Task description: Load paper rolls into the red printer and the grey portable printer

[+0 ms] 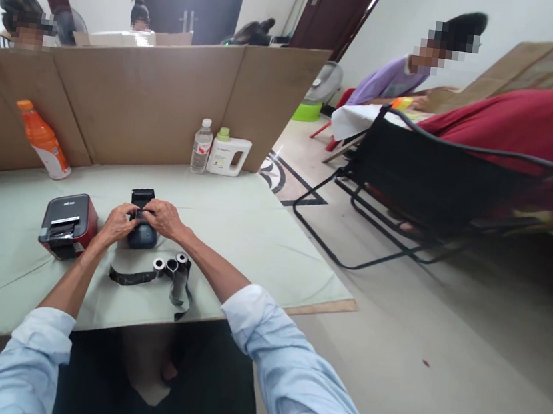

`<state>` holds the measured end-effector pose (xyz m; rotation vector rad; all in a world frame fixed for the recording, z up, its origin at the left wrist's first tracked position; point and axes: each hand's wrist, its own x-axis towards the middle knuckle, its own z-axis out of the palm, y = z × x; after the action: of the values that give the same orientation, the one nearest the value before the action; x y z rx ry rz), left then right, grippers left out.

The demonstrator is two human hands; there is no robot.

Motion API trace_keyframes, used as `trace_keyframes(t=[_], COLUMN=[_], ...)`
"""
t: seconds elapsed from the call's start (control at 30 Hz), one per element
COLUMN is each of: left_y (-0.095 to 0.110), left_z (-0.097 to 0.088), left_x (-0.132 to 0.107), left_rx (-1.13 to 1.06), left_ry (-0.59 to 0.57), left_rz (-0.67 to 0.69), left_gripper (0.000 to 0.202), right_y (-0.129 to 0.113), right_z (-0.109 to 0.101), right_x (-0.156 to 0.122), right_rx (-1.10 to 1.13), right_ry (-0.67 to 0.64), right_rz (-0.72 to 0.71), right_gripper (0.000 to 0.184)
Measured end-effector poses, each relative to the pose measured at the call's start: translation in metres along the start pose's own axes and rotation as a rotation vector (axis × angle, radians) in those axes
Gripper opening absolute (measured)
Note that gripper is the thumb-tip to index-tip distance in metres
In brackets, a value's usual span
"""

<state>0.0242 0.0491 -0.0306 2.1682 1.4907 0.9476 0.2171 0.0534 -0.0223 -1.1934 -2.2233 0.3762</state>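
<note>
A small black device with a raised lid, which looks like a portable printer (142, 236), stands on the cloth-covered table. My left hand (118, 222) is at its left side, fingers bent in and closed on its middle part. From the right, my right hand (167, 218) also has its fingertips closed there, close to the left ones. The fingers hide what lies between lid and body, so any small part there cannot be made out. Nearer to me lie several small paper rolls (159, 265), with a dark strip (134, 277) unwound to the left and another hanging toward the table's front.
A red and black label printer (70, 222) sits left of my hands. An orange bottle (45, 142), a clear water bottle (202, 147) and a white jug (229, 156) stand along the cardboard screen (159, 98). A black folding chair (421, 178) and a seated person (393, 80) are at right.
</note>
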Motion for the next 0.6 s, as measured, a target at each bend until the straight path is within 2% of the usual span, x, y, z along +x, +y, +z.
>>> trace_keyframes(t=[0.17,0.37,0.5,0.6], left_y=[0.002,0.017,0.042,0.072], left_z=[0.000,-0.009,-0.015,-0.011], left_x=[0.007,0.008,0.008,0.008], left_rx=[0.026,-0.018,-0.031,-0.062], left_ry=[0.025,0.025,0.024,-0.073], left_rz=[-0.050,-0.003,0.059,0.111], left_gripper=[0.008,0.011,0.012,0.015], right_y=[-0.008,-0.015,-0.012,-0.006], right_z=[-0.007,-0.026,-0.048,-0.065], right_x=[0.006,0.010,-0.007,-0.041], right_rx=[-0.003,0.032,0.177,0.328], right_ry=[0.017,0.053,0.145,0.247], right_rz=[-0.024,-0.047,-0.051,-0.013], right_gripper=[0.022,0.021,0.021,0.023])
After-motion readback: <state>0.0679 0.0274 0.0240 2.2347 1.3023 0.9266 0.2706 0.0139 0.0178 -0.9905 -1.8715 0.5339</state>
